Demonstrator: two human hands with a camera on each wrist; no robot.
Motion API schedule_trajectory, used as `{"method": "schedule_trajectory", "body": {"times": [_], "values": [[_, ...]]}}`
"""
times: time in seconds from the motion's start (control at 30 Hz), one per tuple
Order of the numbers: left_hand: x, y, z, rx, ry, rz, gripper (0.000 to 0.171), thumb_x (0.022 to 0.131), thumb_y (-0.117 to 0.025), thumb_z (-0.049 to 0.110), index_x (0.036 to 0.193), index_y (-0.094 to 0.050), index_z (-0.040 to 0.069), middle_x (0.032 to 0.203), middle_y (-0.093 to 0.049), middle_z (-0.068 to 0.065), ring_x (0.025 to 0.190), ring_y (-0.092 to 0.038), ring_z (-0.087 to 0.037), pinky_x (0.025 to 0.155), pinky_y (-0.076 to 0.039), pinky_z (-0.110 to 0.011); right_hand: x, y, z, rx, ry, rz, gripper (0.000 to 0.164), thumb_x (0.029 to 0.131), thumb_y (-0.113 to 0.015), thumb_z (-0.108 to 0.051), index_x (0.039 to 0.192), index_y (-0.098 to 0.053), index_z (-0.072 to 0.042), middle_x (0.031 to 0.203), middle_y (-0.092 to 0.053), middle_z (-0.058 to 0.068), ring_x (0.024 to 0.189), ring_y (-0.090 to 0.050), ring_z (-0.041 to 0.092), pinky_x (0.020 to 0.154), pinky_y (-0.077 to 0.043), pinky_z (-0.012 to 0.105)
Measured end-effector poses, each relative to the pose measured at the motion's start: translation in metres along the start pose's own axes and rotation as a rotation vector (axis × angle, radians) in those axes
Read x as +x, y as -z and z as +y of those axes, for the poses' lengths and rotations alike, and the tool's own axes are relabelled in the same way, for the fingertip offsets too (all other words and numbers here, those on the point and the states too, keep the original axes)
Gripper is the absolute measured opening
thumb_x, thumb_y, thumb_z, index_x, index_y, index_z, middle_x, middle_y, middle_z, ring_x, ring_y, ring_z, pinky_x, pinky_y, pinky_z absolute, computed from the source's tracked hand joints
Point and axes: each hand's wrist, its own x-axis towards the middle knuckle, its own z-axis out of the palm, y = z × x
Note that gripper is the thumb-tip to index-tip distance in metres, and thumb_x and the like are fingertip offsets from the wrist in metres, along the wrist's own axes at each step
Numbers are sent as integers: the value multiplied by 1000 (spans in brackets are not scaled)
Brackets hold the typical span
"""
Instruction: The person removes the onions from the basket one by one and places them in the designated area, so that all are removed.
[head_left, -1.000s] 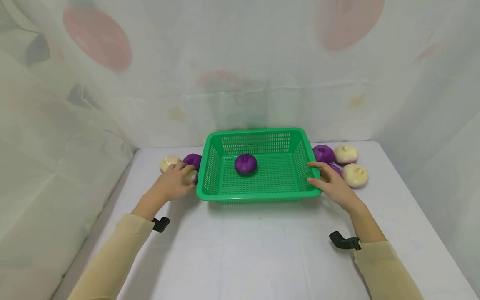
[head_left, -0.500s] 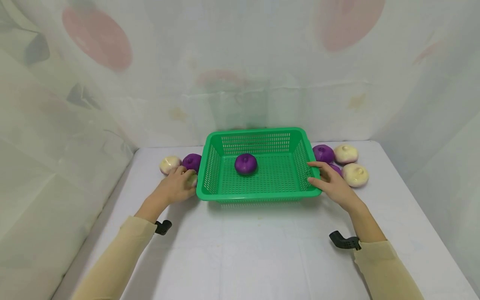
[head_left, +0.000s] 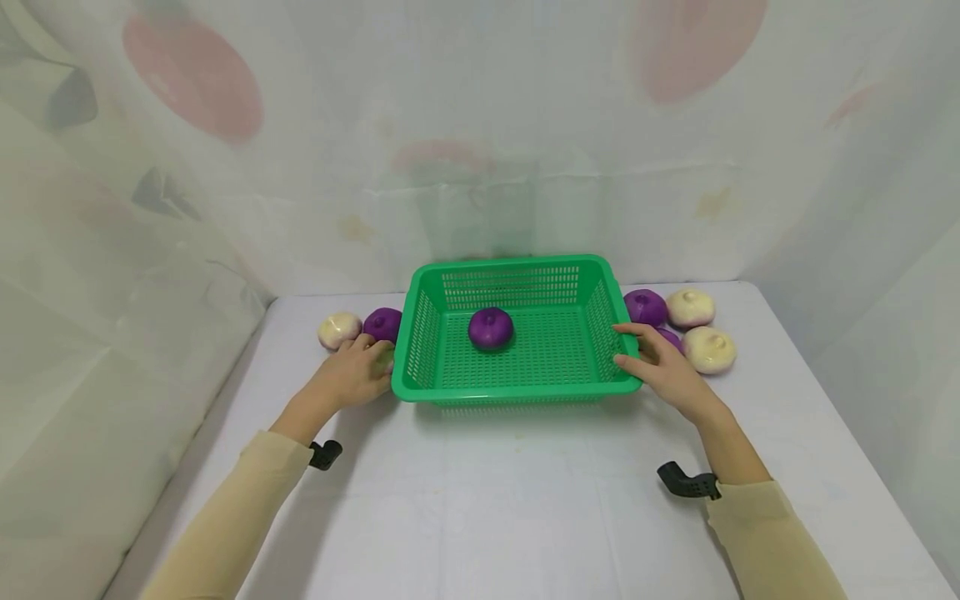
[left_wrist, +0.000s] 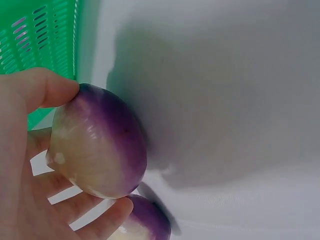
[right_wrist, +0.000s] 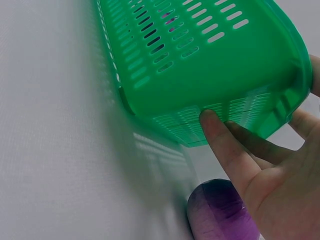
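A cream-and-purple turnip (left_wrist: 100, 142) sits between the thumb and fingers of my left hand (head_left: 348, 375), beside the basket's left wall. In the head view the hand hides most of that turnip. My right hand (head_left: 663, 371) grips the right end of the green plastic basket (head_left: 517, 392), some fingers at the rim and others against the outer wall in the right wrist view. Inside the basket, left of its middle, lies a round purple vegetable (head_left: 491, 328). Another purple one (head_left: 382, 324) and a cream turnip (head_left: 340, 331) lie just beyond my left hand.
Right of the basket are a purple vegetable (head_left: 645, 308), a second partly hidden one (head_left: 670, 338) and two cream turnips, one farther back (head_left: 691, 307) and one nearer (head_left: 708, 350). The white cloth-covered table (head_left: 517, 500) meets a hanging printed sheet (head_left: 480, 125) behind.
My left hand has shifted slightly toward the near side and settled round the turnip, uncovering more of the cream turnip and purple vegetable behind. My right hand and the basket stay practically still.
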Motion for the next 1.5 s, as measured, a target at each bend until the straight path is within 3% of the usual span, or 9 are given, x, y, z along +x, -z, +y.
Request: {"method": "schedule_trajectory", "body": {"times": [0.17,0.47,0.63,0.73,0.83,1.03,1.17,1.27,1.5], "values": [[0,2,0,-16,12,-16,50,96,-63,37,135,-57,6,124,-55,-24,115,-51,-45,97,-45,-59,0,0,0,-6,-6,5,57,103,-63,-32,152,-40,-15,155,-40,18,143,-38,38,106,-42,37],[1,1,1,-56,20,-16,51,96,-63,34,136,-56,4,125,-55,-26,117,-50,-44,99,-44,-60,-1,-1,1,-17,2,10,59,103,-62,-34,153,-39,-14,157,-37,20,146,-31,44,113,-29,63],[2,2,0,-66,47,-35,52,97,-62,36,139,-54,7,127,-52,-27,119,-49,-46,95,-47,-63,0,0,0,-15,-1,4,60,103,-62,-35,154,-38,-13,157,-36,20,146,-31,44,113,-30,64],[2,6,1,-56,36,-40,54,97,-62,37,140,-53,6,129,-53,-27,121,-48,-45,99,-45,-62,0,0,1,-11,-3,1,60,103,-62,-35,154,-37,-13,157,-37,20,146,-31,43,112,-30,63],[3,11,3,-46,26,-44,54,97,-61,36,140,-53,5,130,-54,-26,123,-48,-44,101,-43,-62,0,0,1,-8,-3,2,60,103,-62,-34,154,-38,-13,156,-38,19,146,-32,43,112,-30,63],[3,27,6,-73,77,-74,51,98,-60,33,140,-54,5,136,-50,-27,122,-49,-51,89,-48,-69,1,0,0,-18,7,7,58,103,-62,-33,153,-38,-13,157,-37,20,146,-32,44,112,-30,63],[5,40,7,-98,92,-66,50,99,-55,30,141,-54,4,140,-49,-28,124,-48,-52,90,-47,-70,2,0,0,-20,10,10,58,103,-62,-32,153,-38,-14,157,-36,21,146,-32,44,112,-31,63],[7,50,9,-124,94,-43,51,100,-54,30,142,-53,2,141,-48,-28,126,-48,-52,95,-45,-68,2,-1,-1,-12,5,6,58,103,-61,-32,153,-38,-14,157,-36,20,146,-32,43,112,-31,62],[13,67,20,-116,24,47,47,100,-59,25,138,-55,-1,136,-51,-27,121,-51,-50,94,-47,-65,0,-1,-1,-16,9,10,57,104,-61,-31,153,-38,-12,157,-36,21,146,-31,43,113,-30,62]]}}
